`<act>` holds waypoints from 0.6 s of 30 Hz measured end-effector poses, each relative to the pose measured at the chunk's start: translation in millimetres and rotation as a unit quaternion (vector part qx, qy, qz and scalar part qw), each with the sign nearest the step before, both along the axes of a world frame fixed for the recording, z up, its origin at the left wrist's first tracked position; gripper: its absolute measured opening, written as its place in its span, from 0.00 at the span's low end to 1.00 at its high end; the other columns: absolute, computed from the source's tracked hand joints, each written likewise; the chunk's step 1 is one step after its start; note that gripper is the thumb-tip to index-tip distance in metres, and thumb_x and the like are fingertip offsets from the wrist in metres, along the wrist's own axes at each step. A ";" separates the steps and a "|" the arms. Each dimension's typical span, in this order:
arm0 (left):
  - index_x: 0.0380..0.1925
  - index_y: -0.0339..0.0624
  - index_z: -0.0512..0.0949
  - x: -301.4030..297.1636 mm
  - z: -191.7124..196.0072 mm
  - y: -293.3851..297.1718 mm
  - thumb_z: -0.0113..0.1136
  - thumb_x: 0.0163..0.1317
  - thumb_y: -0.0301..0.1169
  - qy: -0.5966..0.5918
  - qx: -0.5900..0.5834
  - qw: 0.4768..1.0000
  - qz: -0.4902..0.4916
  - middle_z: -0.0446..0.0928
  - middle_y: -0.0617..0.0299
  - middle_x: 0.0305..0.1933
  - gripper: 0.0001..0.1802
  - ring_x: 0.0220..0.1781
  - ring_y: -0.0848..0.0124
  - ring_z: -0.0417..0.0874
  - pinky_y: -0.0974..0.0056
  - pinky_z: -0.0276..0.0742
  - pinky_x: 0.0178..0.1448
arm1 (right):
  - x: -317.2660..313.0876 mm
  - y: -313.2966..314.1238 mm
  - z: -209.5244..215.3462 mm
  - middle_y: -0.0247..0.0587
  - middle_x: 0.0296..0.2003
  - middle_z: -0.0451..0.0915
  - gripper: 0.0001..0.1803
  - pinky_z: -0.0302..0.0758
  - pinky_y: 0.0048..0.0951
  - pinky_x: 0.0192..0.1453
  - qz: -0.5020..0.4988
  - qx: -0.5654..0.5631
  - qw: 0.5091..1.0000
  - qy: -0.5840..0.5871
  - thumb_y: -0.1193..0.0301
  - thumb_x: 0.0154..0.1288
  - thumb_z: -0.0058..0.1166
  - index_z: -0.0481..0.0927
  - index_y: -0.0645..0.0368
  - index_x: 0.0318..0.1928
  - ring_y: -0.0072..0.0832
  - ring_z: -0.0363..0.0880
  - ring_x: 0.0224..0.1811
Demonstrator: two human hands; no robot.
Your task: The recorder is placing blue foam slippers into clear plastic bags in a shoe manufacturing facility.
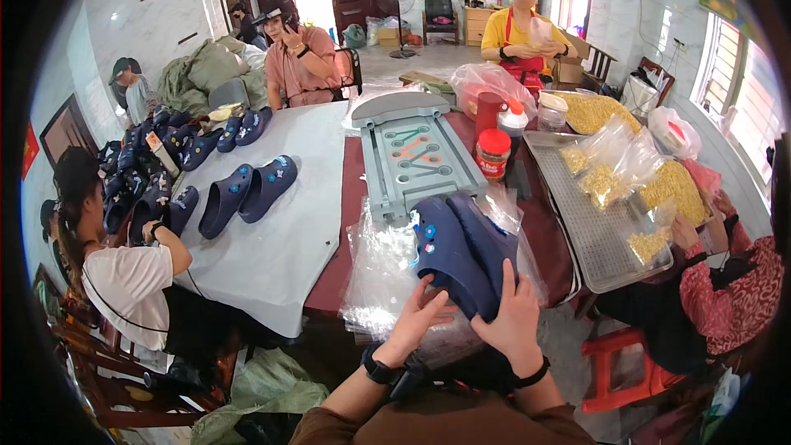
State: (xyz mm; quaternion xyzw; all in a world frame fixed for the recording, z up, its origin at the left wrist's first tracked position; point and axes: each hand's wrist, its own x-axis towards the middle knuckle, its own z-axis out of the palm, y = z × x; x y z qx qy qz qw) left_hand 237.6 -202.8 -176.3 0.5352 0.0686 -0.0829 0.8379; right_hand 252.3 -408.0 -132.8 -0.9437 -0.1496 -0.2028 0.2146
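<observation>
A pair of navy clogs (455,254) with small blue charms is in front of me, side by side, toes toward me. They are above a layer of clear plastic bags (372,268). My left hand (418,313) grips the near left edge of the left clog, thumb and forefinger against it. Around the toe of the right clog, my right hand (512,317) has its fingers along the outer side and thumb underneath. Just beyond the clogs lies a grey plastic frame (420,152) with rows of round and straight orange and green markings.
Another clog pair (247,196) sits on the white-covered table (301,268), with a clog heap behind. Right of the frame stand a red-lidded jar (493,155) and a bottle (512,122). A metal tray (568,206) holds bagged yellow pieces. Co-workers sit at both sides.
</observation>
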 end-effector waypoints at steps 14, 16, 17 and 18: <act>0.60 0.36 0.80 -10.4 29.8 21.2 0.71 0.64 0.35 -0.254 0.522 0.814 0.010 0.85 0.50 0.57 0.26 0.57 0.57 0.86 0.56 0.82 0.58 | 26.8 -34.9 -37.2 0.60 0.59 0.76 0.49 0.72 0.44 0.67 0.024 0.312 0.949 -0.021 0.74 0.47 0.62 0.63 0.63 0.75 0.52 0.77 0.61; 0.61 0.39 0.79 -2.1 19.0 36.3 0.74 0.60 0.38 -0.269 0.548 0.792 0.017 0.79 0.45 0.65 0.30 0.65 0.45 0.80 0.52 0.78 0.66 | 26.2 -42.0 -38.3 0.52 0.60 0.76 0.46 0.71 0.36 0.68 0.043 0.511 0.857 0.061 0.80 0.51 0.55 0.63 0.65 0.76 0.39 0.76 0.62; 0.62 0.41 0.78 1.3 18.3 41.0 0.75 0.58 0.41 -0.290 0.599 0.746 0.038 0.75 0.47 0.69 0.33 0.70 0.43 0.74 0.50 0.74 0.70 | 23.9 -46.8 -35.0 0.50 0.59 0.76 0.46 0.71 0.33 0.66 0.042 0.552 0.828 0.087 0.80 0.51 0.54 0.62 0.65 0.76 0.36 0.77 0.60; 0.63 0.43 0.78 5.0 16.7 46.4 0.76 0.57 0.43 -0.310 0.646 0.695 0.058 0.71 0.48 0.74 0.35 0.75 0.41 0.68 0.49 0.71 0.74 | 22.0 -51.2 -31.0 0.48 0.59 0.76 0.45 0.71 0.31 0.65 0.041 0.592 0.797 0.113 0.80 0.52 0.53 0.62 0.65 0.76 0.34 0.77 0.58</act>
